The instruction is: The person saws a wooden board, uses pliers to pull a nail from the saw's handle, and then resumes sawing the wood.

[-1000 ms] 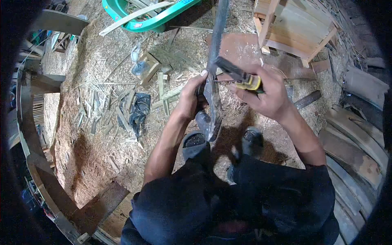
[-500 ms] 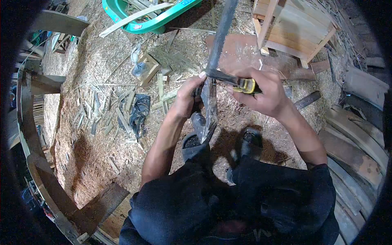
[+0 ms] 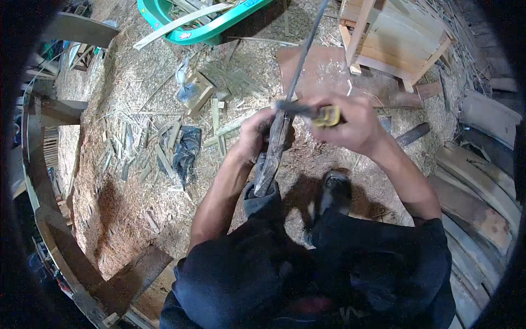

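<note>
A long saw (image 3: 304,60) with a toothed blade points up and away, now seen nearly edge-on. Its worn wooden handle (image 3: 271,159) hangs down toward my lap. My left hand (image 3: 257,131) is wrapped round the handle just below the blade. A small dark tool with a yellow grip (image 3: 327,115) is in my right hand (image 3: 353,123), its dark end lying across the joint of blade and handle. The right fingers are partly blurred.
A green tub (image 3: 203,34) of wood strips stands at the top. At top right is a wooden box frame (image 3: 402,41). Curved planks (image 3: 476,186) lie on the right, a curved wooden frame (image 3: 46,208) on the left. Wood scraps and a black bag (image 3: 188,151) lie on the sawdust.
The saw has turned from showing its flat side to nearly edge-on, and its handle's lower end has swung left. The tool in my right hand has shifted slightly.
</note>
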`<state>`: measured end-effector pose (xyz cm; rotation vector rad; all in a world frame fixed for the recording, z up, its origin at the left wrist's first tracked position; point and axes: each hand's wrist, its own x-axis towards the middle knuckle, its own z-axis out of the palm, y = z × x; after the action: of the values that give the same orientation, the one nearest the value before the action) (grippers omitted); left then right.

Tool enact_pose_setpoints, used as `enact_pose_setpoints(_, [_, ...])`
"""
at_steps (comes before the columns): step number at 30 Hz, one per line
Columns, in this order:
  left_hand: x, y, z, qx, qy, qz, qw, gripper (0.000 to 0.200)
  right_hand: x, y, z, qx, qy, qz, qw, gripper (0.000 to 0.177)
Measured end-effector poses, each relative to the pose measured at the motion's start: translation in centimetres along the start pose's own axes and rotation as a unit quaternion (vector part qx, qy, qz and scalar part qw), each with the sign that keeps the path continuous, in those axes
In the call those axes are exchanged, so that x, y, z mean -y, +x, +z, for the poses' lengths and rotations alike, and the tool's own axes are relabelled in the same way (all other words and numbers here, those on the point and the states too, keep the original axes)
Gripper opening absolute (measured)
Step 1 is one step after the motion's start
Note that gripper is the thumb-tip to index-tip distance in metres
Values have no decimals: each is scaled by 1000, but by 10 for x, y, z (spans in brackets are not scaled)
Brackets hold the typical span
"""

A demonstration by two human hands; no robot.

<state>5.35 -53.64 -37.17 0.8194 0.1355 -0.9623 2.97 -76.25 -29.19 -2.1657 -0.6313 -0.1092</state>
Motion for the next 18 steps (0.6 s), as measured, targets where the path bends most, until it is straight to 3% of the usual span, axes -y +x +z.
enact_pose_setpoints(2, [0,1,3,28,-47,-16,998,50,3,1,1,-32,36,13,999,34])
enact_pose_setpoints(3, [-7,-6,21,-29,-36,-15,999,49,3,3,-1,6,-2,13,1000,34])
enact_pose_setpoints(5, [1,-4,19,-25,-38,-21,999,39,3,6,-5,81,-80,12,993,34])
enact_pose_setpoints(9, [-4,-3,25,19,-97,-70,993,35,10,1,-5,-56,48,44,996,33])
enact_pose_setpoints(12, [-8,-9,36,-28,-124,-82,989,37,1,-1,6,69,-62,66,993,32])
enact_pose_setpoints(13, [-3,-8,34,-31,-131,-82,987,37,-3,0,6,41,-89,-2,995,33])
enact_pose_setpoints(15, [-5,-5,33,-32,-133,-84,987,38,2,-2,-1,-14,3,48,999,34])
enact_pose_setpoints(17, [1,-2,18,45,-101,-65,992,43,13,-2,-3,-46,65,66,995,35])
enact_pose_setpoints(18, [-4,-2,19,85,-82,-52,992,45,11,-3,-1,-5,13,57,998,34])
